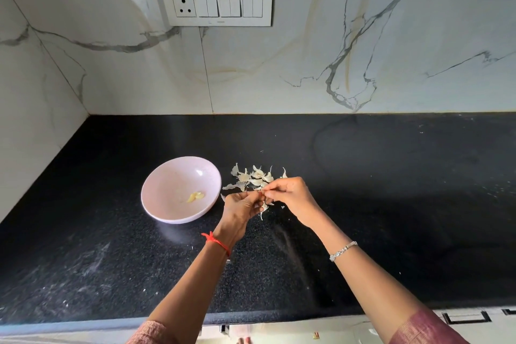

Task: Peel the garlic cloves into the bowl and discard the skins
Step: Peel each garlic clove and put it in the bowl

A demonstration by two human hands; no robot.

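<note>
Pinching a garlic clove point(262, 195) between them, your left hand point(240, 208) and right hand point(291, 195) meet fingertip to fingertip above the black countertop point(391, 204). The fingers of both curl onto the clove, which is mostly hidden. A strip of skin point(263, 209) dangles beneath your fingers. Just behind the hands, toward the counter's back edge, lies a pile of skins point(251, 177). Just beside your left hand, toward the left back corner, sits the pink bowl point(167, 181), with peeled cloves point(196, 197) at its bottom. A red thread point(216, 241) circles your left wrist, a silver bracelet point(343, 251) your right.
</note>
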